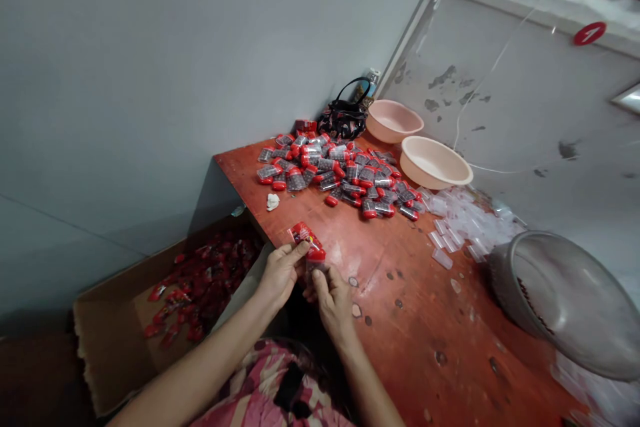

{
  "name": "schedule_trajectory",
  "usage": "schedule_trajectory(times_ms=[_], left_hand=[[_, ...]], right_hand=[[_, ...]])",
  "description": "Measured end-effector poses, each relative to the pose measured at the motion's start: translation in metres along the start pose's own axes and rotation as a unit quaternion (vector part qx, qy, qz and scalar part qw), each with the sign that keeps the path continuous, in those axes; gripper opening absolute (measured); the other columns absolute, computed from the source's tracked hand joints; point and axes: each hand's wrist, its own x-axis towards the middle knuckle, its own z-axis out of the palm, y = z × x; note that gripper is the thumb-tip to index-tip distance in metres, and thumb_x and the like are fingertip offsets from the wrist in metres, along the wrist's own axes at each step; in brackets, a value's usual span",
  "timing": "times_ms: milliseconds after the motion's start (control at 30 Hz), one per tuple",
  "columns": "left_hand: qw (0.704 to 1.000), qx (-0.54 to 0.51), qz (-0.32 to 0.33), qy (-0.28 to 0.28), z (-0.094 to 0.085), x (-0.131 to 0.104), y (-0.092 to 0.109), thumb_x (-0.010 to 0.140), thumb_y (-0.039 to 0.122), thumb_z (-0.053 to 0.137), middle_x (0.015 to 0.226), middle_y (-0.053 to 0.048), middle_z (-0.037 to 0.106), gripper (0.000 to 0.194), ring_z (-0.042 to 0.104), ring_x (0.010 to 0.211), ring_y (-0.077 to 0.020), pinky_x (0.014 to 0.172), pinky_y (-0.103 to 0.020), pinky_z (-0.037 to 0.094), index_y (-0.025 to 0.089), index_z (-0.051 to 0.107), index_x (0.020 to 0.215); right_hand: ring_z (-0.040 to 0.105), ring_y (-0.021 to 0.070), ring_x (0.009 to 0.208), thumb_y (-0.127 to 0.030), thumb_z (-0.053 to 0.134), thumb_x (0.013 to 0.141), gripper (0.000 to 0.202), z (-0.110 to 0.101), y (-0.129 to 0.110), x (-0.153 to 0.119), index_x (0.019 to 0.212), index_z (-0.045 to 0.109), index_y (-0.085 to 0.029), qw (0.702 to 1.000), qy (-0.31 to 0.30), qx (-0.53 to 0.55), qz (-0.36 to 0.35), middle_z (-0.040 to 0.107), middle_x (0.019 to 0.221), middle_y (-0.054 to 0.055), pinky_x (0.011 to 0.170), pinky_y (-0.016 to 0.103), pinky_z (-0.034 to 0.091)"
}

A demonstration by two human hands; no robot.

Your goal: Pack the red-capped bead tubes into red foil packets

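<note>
My left hand (pixel 280 273) is closed, thumb and fingers pinching a red printed card (pixel 302 232) just over the table's near edge. Close beside it, my right hand (pixel 334 300) grips the lower end of a small clear plastic box with a red cap (pixel 316 254). The card and the capped box meet between both hands; how they join is hidden by my fingers. Beyond the hands lies a pile of similar capped boxes (pixel 327 165) with dark contents.
The red table (pixel 400 340) carries clear empty boxes (pixel 453 223), a metal basin (pixel 575 300), a pink basin (pixel 393 121), a cream basin (pixel 435 163), a black handbag (pixel 344 119) and a crumpled white scrap (pixel 273 201). A cardboard box (pixel 105 340) of red packets stands left below.
</note>
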Motion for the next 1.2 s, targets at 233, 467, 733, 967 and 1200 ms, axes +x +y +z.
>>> schedule_trajectory(times_ms=[233,467,733,967,1200], left_hand=[[0.99,0.129,-0.016,-0.053,-0.003,-0.001,0.001,0.063,0.029,0.071,0.054,-0.002,0.06,0.022,0.053,0.043,-0.0126,0.04,-0.023,0.04,0.01,0.059,0.066],[0.963,0.229,-0.031,-0.136,-0.011,0.003,0.011,0.07,0.031,0.064,0.048,-0.004,0.058,0.026,0.05,0.041,-0.012,0.042,-0.024,0.039,0.007,0.062,0.06],[0.959,0.249,-0.044,-0.129,-0.007,0.002,0.01,0.07,0.034,0.064,0.049,-0.004,0.058,0.026,0.051,0.04,-0.0131,0.042,-0.025,0.038,0.008,0.063,0.064],[0.973,0.214,-0.013,-0.086,-0.003,-0.006,0.002,0.069,0.035,0.065,0.052,-0.004,0.059,0.027,0.052,0.043,-0.0129,0.043,-0.025,0.04,0.009,0.062,0.063],[0.976,0.184,-0.041,-0.109,-0.004,-0.008,0.003,0.069,0.033,0.065,0.056,-0.006,0.062,0.024,0.056,0.046,-0.0164,0.048,-0.029,0.045,0.008,0.066,0.071]], right_hand=[[0.058,0.0121,0.053,-0.034,0.046,0.086,0.021,-0.003,-0.001,0.001,0.098,0.055,-0.019,0.997,0.008,-0.055,-0.045,0.061,0.064,-0.001,0.05,0.021,0.044],[0.051,0.0085,0.042,-0.04,0.043,0.086,0.025,-0.007,0.003,0.007,0.083,0.051,-0.017,0.974,-0.115,0.19,0.042,0.058,0.063,-0.001,0.04,0.019,0.04],[0.052,0.009,0.044,-0.038,0.051,0.083,0.021,-0.007,-0.001,0.009,0.081,0.055,-0.017,0.992,-0.042,0.12,0.016,0.055,0.056,-0.003,0.041,0.018,0.04],[0.05,0.0071,0.041,-0.039,0.052,0.082,0.024,-0.005,0.005,0.012,0.08,0.056,-0.016,0.981,-0.063,0.181,0.041,0.055,0.055,-0.003,0.039,0.017,0.037],[0.05,0.0085,0.043,-0.04,0.052,0.081,0.024,-0.016,-0.002,0.007,0.083,0.06,-0.017,0.995,-0.064,0.07,0.006,0.054,0.053,-0.004,0.042,0.018,0.039]])
